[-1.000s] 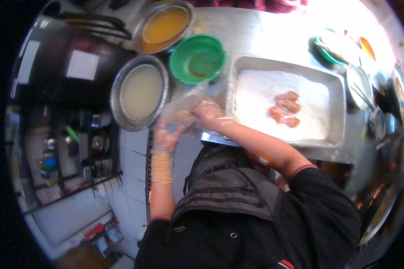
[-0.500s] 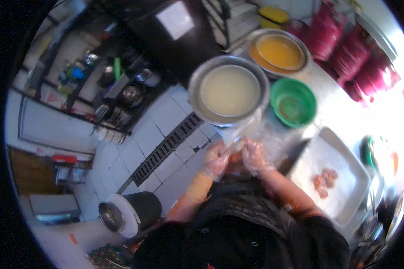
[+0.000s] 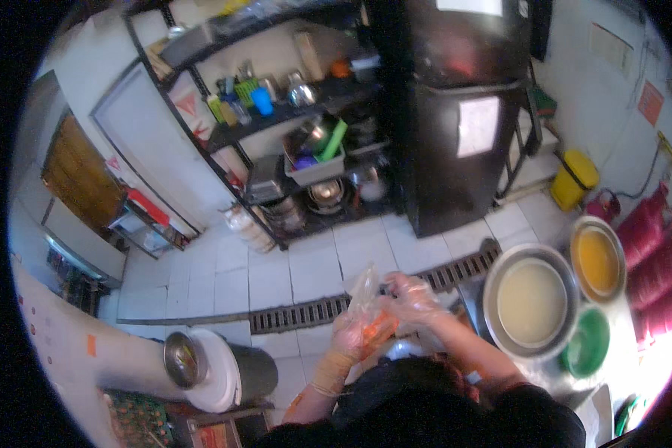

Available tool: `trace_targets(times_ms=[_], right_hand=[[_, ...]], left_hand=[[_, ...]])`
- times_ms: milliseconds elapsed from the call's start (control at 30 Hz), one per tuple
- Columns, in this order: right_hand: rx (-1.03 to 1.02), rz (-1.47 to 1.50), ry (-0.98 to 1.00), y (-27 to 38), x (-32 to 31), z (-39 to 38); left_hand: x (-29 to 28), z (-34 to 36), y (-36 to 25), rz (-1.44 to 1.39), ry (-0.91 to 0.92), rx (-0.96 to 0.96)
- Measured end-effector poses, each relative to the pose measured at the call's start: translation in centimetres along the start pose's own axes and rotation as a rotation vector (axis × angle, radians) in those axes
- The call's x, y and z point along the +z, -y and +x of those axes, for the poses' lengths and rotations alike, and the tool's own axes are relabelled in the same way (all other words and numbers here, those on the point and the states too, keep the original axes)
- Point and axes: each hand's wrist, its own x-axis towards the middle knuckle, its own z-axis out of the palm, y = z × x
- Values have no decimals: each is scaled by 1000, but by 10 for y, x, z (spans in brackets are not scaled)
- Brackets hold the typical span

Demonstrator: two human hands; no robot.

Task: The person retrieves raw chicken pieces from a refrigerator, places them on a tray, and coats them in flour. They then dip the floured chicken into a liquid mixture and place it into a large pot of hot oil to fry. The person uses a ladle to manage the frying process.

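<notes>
My left hand (image 3: 348, 334), in a clear glove, grips a translucent plastic bag (image 3: 363, 293) from below. Something orange (image 3: 378, 326), too blurred to identify, shows in or behind the bag. My right hand (image 3: 414, 297), also gloved, is closed at the bag's upper right. At my right stand a steel basin of pale liquid (image 3: 529, 300), a basin of orange liquid (image 3: 597, 260) and a green bowl (image 3: 585, 343) on the metal worktable (image 3: 620, 366).
A tiled floor with a drain grate (image 3: 291, 319), black shelving with kitchenware (image 3: 302, 89), a black refrigerator (image 3: 449, 187), a yellow bin (image 3: 575, 179) and pink gas cylinders (image 3: 649, 269) surround me. A grey bucket (image 3: 252, 373) with a white lid is at my left.
My view has swung left from the worktable toward floor and shelves, so the basins and bowl now lie at my right. Both hands have turned away from the tray, still with the bag.
</notes>
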Motion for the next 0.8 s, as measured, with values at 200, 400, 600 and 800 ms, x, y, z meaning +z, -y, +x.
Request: trace_targets(times_ms=[200,400,600,800], right_hand=[[185,-65,-361,-56,-140,202],[118,-291,-691,-125,-267,386],[409,-506,-360,-131,-319,503],[290,-407,-566,-124,-261,513]], left_hand=[[-88,109,67,296,-209,47],[-136,219,105,678,-361,-31],[-147,341,81,1155,-100,-204],[-133,475,84,1037,96,-146]])
